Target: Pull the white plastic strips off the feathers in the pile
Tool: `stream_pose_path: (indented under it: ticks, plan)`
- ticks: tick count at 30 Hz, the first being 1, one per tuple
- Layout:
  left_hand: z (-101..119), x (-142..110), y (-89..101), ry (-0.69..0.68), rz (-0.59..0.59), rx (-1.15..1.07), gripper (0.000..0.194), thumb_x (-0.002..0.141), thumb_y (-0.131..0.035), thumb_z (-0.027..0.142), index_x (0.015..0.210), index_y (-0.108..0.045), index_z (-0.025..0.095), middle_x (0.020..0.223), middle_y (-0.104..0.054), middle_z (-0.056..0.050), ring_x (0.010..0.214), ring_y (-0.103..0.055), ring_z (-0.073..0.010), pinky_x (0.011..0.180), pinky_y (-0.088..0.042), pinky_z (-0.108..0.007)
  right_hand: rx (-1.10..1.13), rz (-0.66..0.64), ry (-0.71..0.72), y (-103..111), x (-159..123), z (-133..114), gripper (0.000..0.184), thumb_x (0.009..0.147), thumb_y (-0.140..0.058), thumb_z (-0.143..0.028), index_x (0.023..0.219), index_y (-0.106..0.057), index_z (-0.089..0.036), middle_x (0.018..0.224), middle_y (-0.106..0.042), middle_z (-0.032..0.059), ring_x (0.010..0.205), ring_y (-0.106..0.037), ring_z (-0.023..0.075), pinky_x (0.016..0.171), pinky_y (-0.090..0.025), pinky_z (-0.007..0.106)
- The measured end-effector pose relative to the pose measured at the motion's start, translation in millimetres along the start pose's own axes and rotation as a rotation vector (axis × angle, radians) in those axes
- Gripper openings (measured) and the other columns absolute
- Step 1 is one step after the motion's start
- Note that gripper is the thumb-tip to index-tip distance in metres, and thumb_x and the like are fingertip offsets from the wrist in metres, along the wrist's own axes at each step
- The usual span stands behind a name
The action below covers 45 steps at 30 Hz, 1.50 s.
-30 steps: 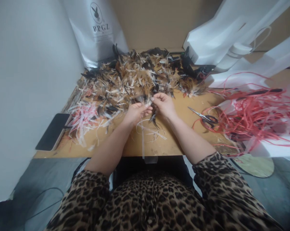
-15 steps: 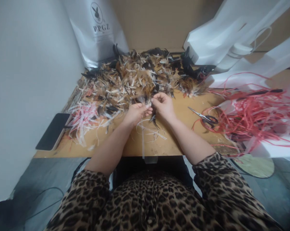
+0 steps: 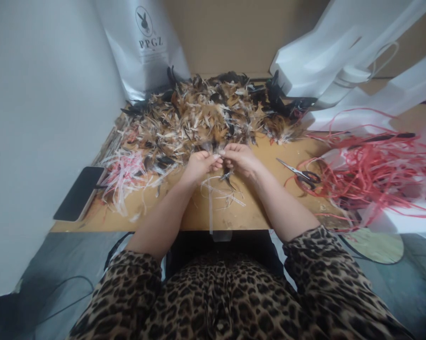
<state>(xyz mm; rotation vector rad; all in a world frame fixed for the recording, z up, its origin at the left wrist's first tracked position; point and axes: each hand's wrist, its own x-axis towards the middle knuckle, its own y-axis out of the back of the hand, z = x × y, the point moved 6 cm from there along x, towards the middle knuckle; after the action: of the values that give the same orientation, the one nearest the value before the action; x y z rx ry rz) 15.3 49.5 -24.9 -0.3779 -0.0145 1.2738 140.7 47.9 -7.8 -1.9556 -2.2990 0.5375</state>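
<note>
My left hand [image 3: 201,166] and my right hand [image 3: 241,158] meet fingertip to fingertip at the near edge of a heap of brown, white and black feathers [image 3: 195,113]. Pinched in my left fingers is a small feather [image 3: 208,146], its greyish tip pointing toward the heap. My right thumb and forefinger are closed against the same spot, and what lies between them is too small to make out. Below the hands, a dark feather [image 3: 228,179] and a thin white ribbon [image 3: 210,203] rest on the wooden table [image 3: 241,219]; the ribbon hangs to the table's front edge.
Scissors [image 3: 301,174] lie right of my hands, beside a tangle of red ribbons [image 3: 382,170]. At left are a phone [image 3: 79,193] and a bunch of pink and white strips [image 3: 123,172]. A silver bag [image 3: 149,61] stands behind the feathers; white packaging [image 3: 304,66] is back right.
My right hand has turned and lowered slightly, its fingertips coming closer to the left ones. My left hand stays nearly in place.
</note>
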Motion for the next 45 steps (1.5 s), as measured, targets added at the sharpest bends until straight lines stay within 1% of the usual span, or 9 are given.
stream_pose_path:
  ticks: [10,13,18,25,29,33,36,38,45]
  plan:
    - [2,-1,1.9,0.017,0.062,-0.134,0.01,0.082,-0.067,0.014,0.074,-0.065,0.007,0.069,-0.07,-0.004,0.054,-0.061,-0.0046,0.055,-0.047,-0.015,-0.065,0.11,0.152,7,3,-6,0.04,0.049,-0.088,-0.041,0.07,-0.064,-0.016,0.048,-0.053,-0.0052,0.042,-0.039,0.0047,0.043,-0.027,0.02]
    - [3,-4,-2.6,0.102,0.016,-0.2,0.012,0.085,-0.061,0.008,0.074,-0.065,0.006,0.065,-0.068,-0.004,0.052,-0.06,-0.0032,0.052,-0.045,-0.013,-0.187,0.129,0.267,11,1,-15,0.036,0.053,-0.086,-0.042,0.071,-0.068,-0.017,0.055,-0.059,-0.0032,0.049,-0.045,0.0065,0.05,-0.036,0.022]
    - [3,-9,-8.2,0.24,-0.076,-0.3,0.019,0.089,-0.051,0.002,0.076,-0.065,0.005,0.064,-0.067,-0.004,0.049,-0.059,-0.0026,0.049,-0.046,-0.011,-0.43,0.058,0.485,8,-4,-32,0.029,0.059,-0.084,-0.043,0.069,-0.073,-0.018,0.07,-0.069,0.0018,0.067,-0.06,0.0126,0.07,-0.048,0.028]
    - [2,-11,-8.6,0.329,-0.129,-0.325,0.021,0.089,-0.049,0.001,0.076,-0.065,0.006,0.063,-0.066,-0.003,0.048,-0.059,-0.0023,0.048,-0.045,-0.009,-0.536,-0.011,0.648,5,-9,-42,0.023,0.067,-0.08,-0.042,0.07,-0.074,-0.021,0.073,-0.068,0.0031,0.07,-0.06,0.0141,0.07,-0.048,0.029]
    - [1,-11,-9.0,0.325,-0.123,-0.292,0.017,0.087,-0.055,0.002,0.074,-0.065,0.006,0.063,-0.065,-0.003,0.048,-0.057,-0.0013,0.048,-0.043,-0.009,-0.519,0.019,0.58,2,-10,-39,0.023,0.066,-0.08,-0.042,0.07,-0.072,-0.021,0.074,-0.067,0.0029,0.072,-0.059,0.0149,0.074,-0.048,0.031]
    - [3,-7,-5.6,0.198,-0.071,-0.215,0.013,0.083,-0.065,0.008,0.07,-0.064,0.007,0.06,-0.064,-0.002,0.048,-0.055,-0.0013,0.051,-0.043,-0.011,-0.29,0.14,0.392,8,-5,-27,0.037,0.056,-0.085,-0.043,0.08,-0.069,-0.02,0.073,-0.065,-0.0001,0.067,-0.057,0.0124,0.067,-0.046,0.027]
    - [7,-3,-0.6,0.059,-0.011,-0.135,0.014,0.078,-0.072,0.015,0.069,-0.065,0.007,0.061,-0.066,-0.003,0.051,-0.056,-0.0031,0.054,-0.046,-0.015,-0.15,0.2,0.2,13,0,-11,0.045,0.05,-0.086,-0.046,0.08,-0.064,-0.019,0.058,-0.056,-0.0052,0.05,-0.044,0.0069,0.048,-0.033,0.021]
    - [8,-2,2.9,-0.009,0.03,-0.086,0.015,0.076,-0.073,0.018,0.07,-0.066,0.007,0.062,-0.067,-0.004,0.052,-0.057,-0.0042,0.056,-0.047,-0.017,-0.148,0.164,0.089,12,2,-3,0.045,0.05,-0.086,-0.048,0.074,-0.063,-0.018,0.05,-0.049,-0.0069,0.044,-0.036,0.0052,0.043,-0.023,0.021]
    - [8,1,2.5,-0.095,0.023,0.136,0.018,0.073,-0.074,0.025,0.067,-0.069,0.008,0.058,-0.067,-0.004,0.049,-0.058,-0.0074,0.054,-0.047,-0.02,-0.084,0.112,0.105,10,3,3,0.039,0.051,-0.087,-0.043,0.065,-0.062,-0.017,0.049,-0.051,-0.0066,0.047,-0.041,0.0058,0.048,-0.028,0.022]
